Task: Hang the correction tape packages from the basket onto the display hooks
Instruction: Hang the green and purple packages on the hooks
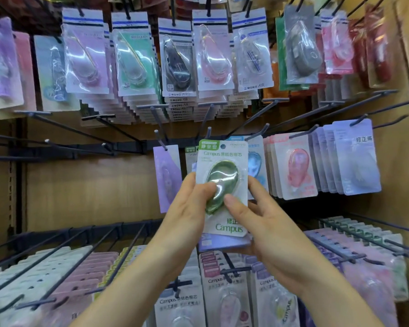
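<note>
At the back, wooden display wall (92, 185): pale brown board crossed by dark rails, bare to the left of the hands.
Upper row, clear-blistered packages on white cards (175, 60): hung in deep stacks, well above the hands.
Bottom row, pastel carded packages (224, 291): filed on long hooks below the forearms.
Right hand (257, 223): thumb pressed on the lower part of the blister, fingers wrapped behind the card. It clamps the package and seems also to carry a lilac card (222, 241) behind it.
Left hand (189, 204): thumb on the blister, fingers curled behind the card's left edge, pinching it.
Task item, white-carded package with a glossy green oval blister (222, 185): held at centre between both hands, in front of the middle row.
Target, dark metal hook (208, 135): its tip stands just above the card's green top corner.
Hang hole (223, 146): apparently the small dark spot at the card's top; too small to be sure.
Governing relation: the card's long axis runs upright, hole end uppermost. The hook tip lies above and slightly left of the hole, beyond both hands, and the left hand is marginally nearer to it.
Basket: not in view.
</note>
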A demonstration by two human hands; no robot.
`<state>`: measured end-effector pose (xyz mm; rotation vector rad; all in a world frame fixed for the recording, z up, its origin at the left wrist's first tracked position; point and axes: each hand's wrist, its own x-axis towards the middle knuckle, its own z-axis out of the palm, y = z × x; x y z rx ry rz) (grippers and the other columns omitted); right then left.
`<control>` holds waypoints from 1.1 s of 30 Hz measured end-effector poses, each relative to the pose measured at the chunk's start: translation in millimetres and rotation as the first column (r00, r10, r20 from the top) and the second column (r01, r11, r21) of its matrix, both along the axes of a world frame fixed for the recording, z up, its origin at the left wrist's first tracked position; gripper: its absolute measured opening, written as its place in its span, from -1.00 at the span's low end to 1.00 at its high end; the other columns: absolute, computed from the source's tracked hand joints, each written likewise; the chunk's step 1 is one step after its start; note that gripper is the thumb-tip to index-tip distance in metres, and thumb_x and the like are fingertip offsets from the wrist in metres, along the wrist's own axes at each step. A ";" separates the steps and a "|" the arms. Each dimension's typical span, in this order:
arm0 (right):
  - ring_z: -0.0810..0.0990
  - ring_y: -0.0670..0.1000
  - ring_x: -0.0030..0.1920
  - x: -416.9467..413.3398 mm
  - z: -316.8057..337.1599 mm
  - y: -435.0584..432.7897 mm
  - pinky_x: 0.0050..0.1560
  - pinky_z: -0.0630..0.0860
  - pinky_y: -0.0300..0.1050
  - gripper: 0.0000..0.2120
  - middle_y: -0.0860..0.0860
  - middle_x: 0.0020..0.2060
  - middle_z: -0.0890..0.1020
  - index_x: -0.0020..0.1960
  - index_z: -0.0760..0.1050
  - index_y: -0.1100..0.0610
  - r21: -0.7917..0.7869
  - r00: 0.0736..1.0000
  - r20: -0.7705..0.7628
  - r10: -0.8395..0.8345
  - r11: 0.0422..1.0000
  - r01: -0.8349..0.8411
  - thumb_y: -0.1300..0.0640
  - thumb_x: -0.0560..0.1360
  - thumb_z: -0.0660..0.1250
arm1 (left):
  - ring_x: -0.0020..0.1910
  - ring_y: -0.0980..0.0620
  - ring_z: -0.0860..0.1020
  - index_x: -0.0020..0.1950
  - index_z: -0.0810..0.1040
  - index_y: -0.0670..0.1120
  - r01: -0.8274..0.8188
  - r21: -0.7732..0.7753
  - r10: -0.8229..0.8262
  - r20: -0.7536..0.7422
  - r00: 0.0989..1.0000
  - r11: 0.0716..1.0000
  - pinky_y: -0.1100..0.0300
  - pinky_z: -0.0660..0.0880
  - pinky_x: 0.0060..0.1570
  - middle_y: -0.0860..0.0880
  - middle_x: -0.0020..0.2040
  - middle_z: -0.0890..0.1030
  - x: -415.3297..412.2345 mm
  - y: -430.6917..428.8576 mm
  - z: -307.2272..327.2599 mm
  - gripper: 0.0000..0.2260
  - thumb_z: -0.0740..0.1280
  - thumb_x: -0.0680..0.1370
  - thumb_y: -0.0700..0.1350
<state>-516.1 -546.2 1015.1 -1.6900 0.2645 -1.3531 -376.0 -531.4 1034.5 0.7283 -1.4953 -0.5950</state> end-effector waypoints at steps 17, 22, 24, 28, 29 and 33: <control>0.70 -0.04 -0.16 -9.3 -3.5 -7.3 -0.23 0.58 -0.32 -0.92 -0.03 -0.22 0.73 -0.07 0.67 0.09 -0.196 0.955 -0.026 -0.294 0.939 0.284 0.16 0.53 0.39 | -0.25 0.12 0.67 -0.02 0.63 -0.07 -0.069 -0.197 0.054 -0.080 0.995 0.978 0.28 0.55 -0.34 0.01 -0.18 0.72 11.2 7.3 41.4 -0.93 0.36 0.55 -0.16; 0.58 0.06 -0.27 -4.7 -7.5 -7.2 -0.29 0.51 -0.21 -0.80 0.11 -0.30 0.63 -0.17 0.60 0.13 -0.283 0.910 -0.086 -0.404 0.886 0.367 0.00 0.51 0.42 | -0.31 0.11 0.60 -0.15 0.64 -0.10 -0.103 -0.243 0.100 -0.028 0.995 0.964 0.26 0.54 -0.34 0.02 -0.31 0.66 24.9 7.8 63.7 -0.89 0.43 0.38 -0.09; 0.40 -0.01 -0.38 -2.6 -9.9 -6.1 -0.32 0.35 -0.10 -0.68 0.06 -0.43 0.51 -0.22 0.55 0.15 -0.332 0.874 -0.106 -0.475 0.845 0.419 -0.11 0.49 0.40 | -0.29 0.11 0.61 -0.15 0.63 -0.10 -0.158 -0.296 0.184 0.063 0.981 0.942 0.27 0.54 -0.31 0.03 -0.30 0.66 33.5 9.3 65.9 -0.96 0.42 0.44 -0.14; 0.47 0.01 -0.37 -0.3 -10.2 1.0 -0.27 0.48 -0.01 -0.69 -0.06 -0.41 0.59 -0.21 0.58 0.07 -0.399 0.815 -0.117 -0.567 0.779 0.484 -0.17 0.49 0.37 | -0.25 0.11 0.60 -0.12 0.63 -0.13 -0.271 -0.353 0.351 0.187 0.917 0.895 0.30 0.54 -0.28 -0.01 -0.26 0.66 46.7 11.2 65.5 -0.95 0.40 0.52 -0.25; 0.50 0.00 -0.33 -0.3 -10.2 3.3 -0.22 0.50 0.02 -0.69 -0.05 -0.36 0.61 -0.20 0.59 0.06 -0.423 0.799 -0.113 -0.591 0.756 0.499 -0.18 0.49 0.35 | -0.25 0.09 0.62 -0.12 0.64 -0.14 -0.269 -0.320 0.342 0.196 0.919 0.908 0.28 0.57 -0.27 -0.05 -0.25 0.68 48.0 13.6 66.3 -0.98 0.42 0.49 -0.22; 0.39 -0.03 -0.38 0.4 -8.3 7.3 -0.29 0.40 0.00 -0.60 0.03 -0.39 0.53 -0.20 0.52 0.14 -0.457 0.766 -0.081 -0.638 0.707 0.540 -0.19 0.52 0.26 | -0.25 0.06 0.62 -0.16 0.68 -0.10 -0.253 -0.279 0.287 0.090 0.954 0.926 0.20 0.58 -0.21 -0.03 -0.27 0.69 40.4 15.7 71.0 -0.90 0.45 0.40 -0.10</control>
